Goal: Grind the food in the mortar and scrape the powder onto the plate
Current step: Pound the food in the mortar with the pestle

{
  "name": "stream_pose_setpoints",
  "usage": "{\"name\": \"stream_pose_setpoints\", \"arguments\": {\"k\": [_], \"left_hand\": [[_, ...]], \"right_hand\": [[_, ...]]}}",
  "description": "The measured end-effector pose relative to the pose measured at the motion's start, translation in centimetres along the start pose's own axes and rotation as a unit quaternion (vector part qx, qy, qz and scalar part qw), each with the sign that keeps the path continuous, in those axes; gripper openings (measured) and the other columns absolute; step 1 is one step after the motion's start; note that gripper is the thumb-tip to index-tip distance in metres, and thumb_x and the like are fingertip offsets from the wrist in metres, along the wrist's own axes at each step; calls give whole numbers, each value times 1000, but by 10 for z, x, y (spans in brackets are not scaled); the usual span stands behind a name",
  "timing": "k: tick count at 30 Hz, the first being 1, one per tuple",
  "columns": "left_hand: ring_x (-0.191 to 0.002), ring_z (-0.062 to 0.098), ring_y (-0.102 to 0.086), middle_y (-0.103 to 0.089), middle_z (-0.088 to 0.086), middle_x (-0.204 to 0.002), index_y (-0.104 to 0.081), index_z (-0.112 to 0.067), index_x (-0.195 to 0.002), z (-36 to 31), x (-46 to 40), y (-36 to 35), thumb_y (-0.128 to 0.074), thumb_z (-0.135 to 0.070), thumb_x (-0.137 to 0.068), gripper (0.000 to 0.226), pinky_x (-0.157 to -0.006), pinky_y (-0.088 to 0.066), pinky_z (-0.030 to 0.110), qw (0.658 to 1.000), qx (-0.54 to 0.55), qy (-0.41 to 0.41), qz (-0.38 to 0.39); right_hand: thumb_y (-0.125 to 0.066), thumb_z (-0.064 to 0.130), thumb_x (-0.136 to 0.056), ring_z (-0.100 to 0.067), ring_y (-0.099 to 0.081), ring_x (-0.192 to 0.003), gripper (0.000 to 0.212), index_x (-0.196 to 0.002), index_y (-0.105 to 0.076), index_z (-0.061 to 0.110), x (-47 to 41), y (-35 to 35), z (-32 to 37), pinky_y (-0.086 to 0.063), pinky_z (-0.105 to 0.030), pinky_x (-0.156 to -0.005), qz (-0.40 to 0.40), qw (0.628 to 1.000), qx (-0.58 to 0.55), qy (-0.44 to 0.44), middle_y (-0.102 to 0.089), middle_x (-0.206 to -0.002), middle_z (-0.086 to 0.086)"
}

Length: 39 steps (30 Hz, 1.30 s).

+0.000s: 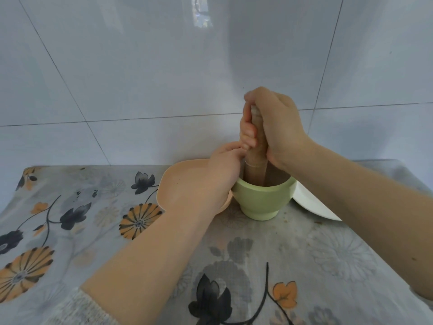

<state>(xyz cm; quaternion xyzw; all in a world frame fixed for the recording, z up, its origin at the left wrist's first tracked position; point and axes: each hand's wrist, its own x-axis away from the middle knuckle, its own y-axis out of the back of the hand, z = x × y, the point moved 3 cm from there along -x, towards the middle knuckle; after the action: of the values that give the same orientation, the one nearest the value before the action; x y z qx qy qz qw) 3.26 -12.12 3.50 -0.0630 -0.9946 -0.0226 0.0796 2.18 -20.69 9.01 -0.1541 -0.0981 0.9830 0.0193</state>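
Observation:
A pale green mortar (pixel 262 202) stands on the flowered tablecloth near the wall. A wooden pestle (pixel 256 151) stands upright in it, its lower end hidden inside the bowl. My right hand (pixel 274 127) is wrapped around the pestle's top half. My left hand (pixel 218 177) grips the mortar's left rim, fingers curled over the edge beside the pestle. A white plate (pixel 311 205) lies just right of the mortar, largely hidden by my right forearm. The food inside the mortar is out of sight.
A peach-coloured plate (pixel 180 181) sits directly left of and behind the mortar, partly under my left hand. The table (pixel 93 207) is pushed against a white tiled wall (pixel 140 78). A few crumbs lie on the cloth by the white plate.

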Motion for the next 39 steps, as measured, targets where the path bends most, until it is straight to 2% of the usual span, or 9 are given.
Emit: {"name": "stream_pose_setpoints", "arguments": {"k": [4,7,12,17,20,25,30,34,39], "left_hand": [[-50,12,-55,-57,3,-55,-53,-14,-61,0,-3,0,-41,-2,-93,36,-35,-44,12,1000,-8,13,-14],[-38,11,-47,-45,12,-37,-37,-13,-56,-2,-7,-2,-27,0,-98,46,-29,-34,7,999,-14,11,-38],[-51,14,-33,-44,4,-30,-38,-13,-54,-4,-6,-2,-26,3,-98,48,-35,-33,10,1000,8,4,-23],[-59,16,-48,-55,6,-55,-48,-11,-59,-6,-1,-3,-34,4,-95,41,-55,-43,15,999,30,-1,-9],[-83,23,-60,-64,9,-82,-59,-16,-67,-5,4,-2,-46,-2,-90,31,-82,-50,32,1000,-3,-18,3],[-87,16,-59,-63,-6,-76,-62,-31,-62,-2,2,1,-53,-9,-89,35,-85,-48,30,999,-12,-47,-9],[-80,10,-62,-66,-7,-73,-68,-29,-59,-1,1,-1,-48,-6,-90,43,-78,-49,24,999,1,-54,-3],[-84,13,-64,-69,-7,-72,-72,-29,-54,3,-2,-1,-48,-8,-89,47,-75,-51,25,999,16,-49,-15],[-72,9,-66,-68,-16,-48,-71,-34,-44,5,-3,-2,-48,-7,-89,57,-72,-53,25,998,26,-47,-16]], "right_hand": [[-49,20,-75,-20,-31,-33,27,-51,-43,8,-3,-3,-3,-31,-29,-44,21,1000,12,11,-35,-36,-8],[-47,14,-77,-19,-30,-31,29,-50,-43,8,-5,-11,-4,-33,-26,-42,47,998,43,29,-35,-35,-7],[-44,4,-81,-20,-29,-32,29,-51,-42,5,-7,-15,-2,-33,-28,-40,69,991,103,47,-33,-35,-7],[-44,9,-79,-20,-29,-34,27,-52,-41,5,-9,-7,0,-34,-28,-42,70,988,137,27,-34,-35,-7],[-44,14,-78,-21,-30,-35,27,-52,-42,7,-10,-1,1,-36,-32,-45,50,988,146,-8,-35,-36,-8],[-45,17,-80,-21,-29,-37,26,-55,-42,9,-13,11,2,-33,-26,-43,-17,990,102,-92,-35,-41,-7],[-47,20,-78,-19,-29,-38,24,-56,-40,13,-15,25,-2,-31,-24,-44,-99,983,50,-146,-35,-43,-3],[-47,22,-75,-18,-30,-36,21,-57,-41,13,-12,27,-6,-32,-23,-43,-124,980,21,-153,-37,-40,-1],[-49,23,-74,-17,-31,-34,22,-56,-43,13,-8,25,-9,-32,-24,-42,-160,976,-23,-145,-38,-40,-1]]}}
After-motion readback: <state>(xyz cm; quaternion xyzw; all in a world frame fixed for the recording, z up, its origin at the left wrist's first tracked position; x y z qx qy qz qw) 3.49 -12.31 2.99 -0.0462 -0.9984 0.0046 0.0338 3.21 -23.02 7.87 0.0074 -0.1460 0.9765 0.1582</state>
